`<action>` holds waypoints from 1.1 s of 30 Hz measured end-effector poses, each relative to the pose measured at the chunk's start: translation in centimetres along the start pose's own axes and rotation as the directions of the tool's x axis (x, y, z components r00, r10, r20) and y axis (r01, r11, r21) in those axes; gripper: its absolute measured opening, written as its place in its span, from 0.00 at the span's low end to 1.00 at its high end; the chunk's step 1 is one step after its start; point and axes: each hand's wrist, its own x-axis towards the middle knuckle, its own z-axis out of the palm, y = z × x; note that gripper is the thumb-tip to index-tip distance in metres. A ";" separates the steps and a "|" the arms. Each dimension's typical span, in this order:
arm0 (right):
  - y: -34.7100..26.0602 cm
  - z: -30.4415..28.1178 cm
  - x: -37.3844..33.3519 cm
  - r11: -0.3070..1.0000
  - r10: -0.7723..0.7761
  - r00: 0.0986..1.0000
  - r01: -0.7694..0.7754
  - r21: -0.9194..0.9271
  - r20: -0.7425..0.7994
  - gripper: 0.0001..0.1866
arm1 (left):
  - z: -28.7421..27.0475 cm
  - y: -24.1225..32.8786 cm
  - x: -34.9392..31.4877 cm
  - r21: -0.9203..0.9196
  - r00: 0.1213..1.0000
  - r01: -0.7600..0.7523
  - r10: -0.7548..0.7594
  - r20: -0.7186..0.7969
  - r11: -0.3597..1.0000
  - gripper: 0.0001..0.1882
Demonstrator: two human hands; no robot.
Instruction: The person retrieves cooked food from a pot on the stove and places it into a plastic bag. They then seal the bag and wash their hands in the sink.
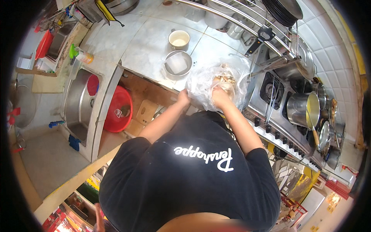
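A clear plastic bag (201, 83) lies on the tiled counter in front of me, bunched up and spread wide. Inside it are pale brown pieces (225, 80), whose kind I cannot make out. My right hand (219, 97) reaches into the bag against these pieces, its fingertips hidden by plastic. At the bag's near left edge, my left hand (184, 98) is closed on the plastic. Just beyond that hand stands a round metal pan (187, 69) with a whitish, flat square piece (177, 63) in it. Behind the pan is a cream mug with a dark rim (179, 40).
A gas stove (253, 98) adjoins the counter on the right, with a large pot (303, 108) on it. Above hangs a metal rack (232, 9). To the left are a steel sink (79, 104), a spray bottle (83, 56) and, lower down, a red basin (119, 110).
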 end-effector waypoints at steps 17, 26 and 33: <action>-3.2 3.4 9.4 0.934 0.144 0.976 -0.079 -0.350 0.163 0.21 | 0.1 -4.2 0.3 -0.084 0.986 0.084 -0.095 -0.139 0.993 0.18; -4.0 1.0 8.8 0.959 0.043 0.983 0.009 -0.284 0.178 0.23 | -0.4 -2.0 0.6 -0.213 0.977 -0.166 0.132 -0.168 0.963 0.29; -5.1 -0.3 10.6 0.935 0.120 0.951 -0.012 -0.355 0.284 0.23 | -0.7 -3.7 2.8 -0.480 0.998 0.033 -0.006 0.058 0.877 0.37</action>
